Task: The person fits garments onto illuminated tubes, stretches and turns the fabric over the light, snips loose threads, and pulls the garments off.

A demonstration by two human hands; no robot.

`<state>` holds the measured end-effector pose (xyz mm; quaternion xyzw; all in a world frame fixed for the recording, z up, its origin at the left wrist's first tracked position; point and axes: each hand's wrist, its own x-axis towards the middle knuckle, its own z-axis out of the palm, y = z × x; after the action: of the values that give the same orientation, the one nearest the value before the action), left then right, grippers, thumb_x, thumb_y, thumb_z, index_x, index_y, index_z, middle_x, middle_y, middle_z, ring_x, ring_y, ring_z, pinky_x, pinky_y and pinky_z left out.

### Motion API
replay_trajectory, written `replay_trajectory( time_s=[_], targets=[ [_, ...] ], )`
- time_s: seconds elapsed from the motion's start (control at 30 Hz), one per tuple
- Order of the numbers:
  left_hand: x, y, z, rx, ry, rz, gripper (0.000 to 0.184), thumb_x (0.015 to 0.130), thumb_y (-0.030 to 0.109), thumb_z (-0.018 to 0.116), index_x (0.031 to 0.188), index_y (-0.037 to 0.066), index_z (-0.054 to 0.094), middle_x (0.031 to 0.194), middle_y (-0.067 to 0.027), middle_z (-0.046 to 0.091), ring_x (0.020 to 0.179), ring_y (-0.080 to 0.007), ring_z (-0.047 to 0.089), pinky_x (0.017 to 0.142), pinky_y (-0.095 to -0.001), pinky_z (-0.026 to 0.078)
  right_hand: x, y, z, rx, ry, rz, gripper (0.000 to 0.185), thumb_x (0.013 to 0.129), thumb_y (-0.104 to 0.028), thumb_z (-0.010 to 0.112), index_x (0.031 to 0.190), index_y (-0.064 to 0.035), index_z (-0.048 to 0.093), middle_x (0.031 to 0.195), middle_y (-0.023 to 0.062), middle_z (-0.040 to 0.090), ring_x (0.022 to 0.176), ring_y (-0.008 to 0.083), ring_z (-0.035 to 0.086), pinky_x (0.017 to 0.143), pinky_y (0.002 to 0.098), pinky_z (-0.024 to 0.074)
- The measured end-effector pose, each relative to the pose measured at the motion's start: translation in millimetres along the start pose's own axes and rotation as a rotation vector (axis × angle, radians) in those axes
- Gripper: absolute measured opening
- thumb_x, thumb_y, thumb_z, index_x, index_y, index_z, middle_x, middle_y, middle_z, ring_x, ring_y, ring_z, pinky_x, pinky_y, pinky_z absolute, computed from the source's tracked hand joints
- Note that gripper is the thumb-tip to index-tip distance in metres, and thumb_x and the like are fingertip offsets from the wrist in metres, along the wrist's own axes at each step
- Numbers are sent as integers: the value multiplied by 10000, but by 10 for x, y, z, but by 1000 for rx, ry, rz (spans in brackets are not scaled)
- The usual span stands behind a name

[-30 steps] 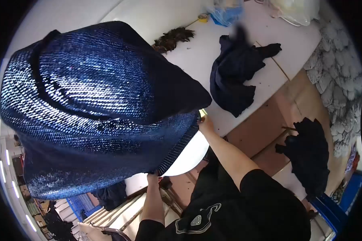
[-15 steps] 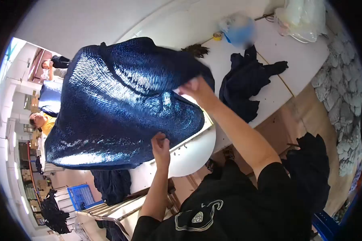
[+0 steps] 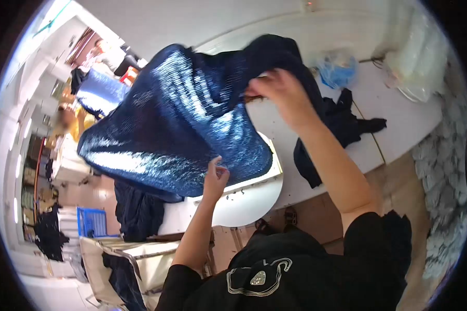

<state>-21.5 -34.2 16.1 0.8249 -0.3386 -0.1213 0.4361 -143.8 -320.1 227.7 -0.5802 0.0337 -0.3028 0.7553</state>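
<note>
A dark blue sequined garment [image 3: 166, 119] is spread and bunched before me over a white board [image 3: 277, 160] on the table. My left hand [image 3: 216, 180] is at its near edge, fingers curled and pinched on the cloth. Farther up on the right, my right hand [image 3: 283, 96] is at a raised dark fold of the same garment. Its fingers are bent against the cloth and somewhat blurred, and part of the grip is hidden. A black garment [image 3: 347, 122] lies on the table to the right of my right hand.
On the white table [image 3: 412, 116] are a blue plastic bag [image 3: 337, 70] and clear plastic bags [image 3: 417, 67]. Dark clothes [image 3: 137, 210] hang at the left edge, above a cart [image 3: 101, 259]. A blue crate [image 3: 92, 222] and other people [image 3: 109, 57] are beyond.
My right hand has moved up and right, and the garment's right part is lifted and folded more. My left hand stays at the near edge. The whole view has turned somewhat.
</note>
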Motion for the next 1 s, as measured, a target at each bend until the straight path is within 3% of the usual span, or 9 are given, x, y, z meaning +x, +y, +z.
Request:
replay_trajectory(
  time_s=[0.07,0.13,0.27,0.37,0.47,0.57,0.8,0.93,1.0],
  targets=[
    [-152,-108,-62,107,-41,47,420,861,152,629,1254,55,516,923,-110,663,741,-210,648,679,-331,516,120,199,-278,50,58,-19,249,888,-140,658,1040,16,538,968,111,629,900,224,662,852,353,525],
    [-364,-222,-122,105,-76,-118,299,865,176,616,1128,33,610,962,-121,674,784,-235,664,704,-348,526,114,145,-469,-17,101,55,261,893,-185,659,1008,21,547,932,118,640,917,224,660,834,352,534],
    [-769,-583,-392,-54,-35,-322,269,862,173,627,1069,4,659,933,-135,688,749,-211,671,715,-333,527,82,65,-923,-473,-62,377,349,927,-285,600,1154,-21,617,1072,83,693,938,130,652,798,245,487],
    [-1033,-729,-707,-116,-31,-471,253,866,164,628,1044,-12,663,899,-126,686,745,-193,670,703,-327,527,140,-22,-910,-567,-38,225,279,958,-224,558,1138,-18,611,1041,90,697,894,133,645,770,247,468],
    [-1198,-949,-1015,-194,40,-558,283,880,181,615,1072,-23,657,967,-132,687,799,-203,676,731,-322,527,281,-284,-362,-549,233,-175,227,964,-164,549,1121,-12,611,998,78,684,907,127,624,787,259,469],
    [-1201,-1224,-1235,-303,220,-509,257,877,159,603,1052,-22,657,919,-116,687,759,-184,660,696,-310,516,409,-574,491,-476,205,-407,202,963,-109,544,1125,-8,610,987,66,664,943,125,603,838,269,467],
    [-841,-1515,-1863,-143,408,-292,197,831,98,603,994,3,661,846,-131,676,778,-217,652,723,-345,505,412,-534,2754,-602,-354,-423,185,943,-23,530,1101,8,621,1077,82,660,1011,140,601,932,272,449],
    [-544,-1570,-2355,-149,320,-298,265,838,142,611,1061,4,651,877,-183,676,819,-256,658,774,-353,508,560,-296,3603,-868,-502,-584,202,938,-68,555,1122,-43,634,1111,63,662,1049,148,601,926,273,442],
    [-344,-1792,-2549,56,407,-251,298,834,147,625,1087,-11,634,891,-230,666,842,-337,659,782,-373,505,692,-206,3908,-1000,-549,-681,238,923,-157,601,1148,-87,632,1181,72,639,1103,180,583,942,314,437]
  ],
)
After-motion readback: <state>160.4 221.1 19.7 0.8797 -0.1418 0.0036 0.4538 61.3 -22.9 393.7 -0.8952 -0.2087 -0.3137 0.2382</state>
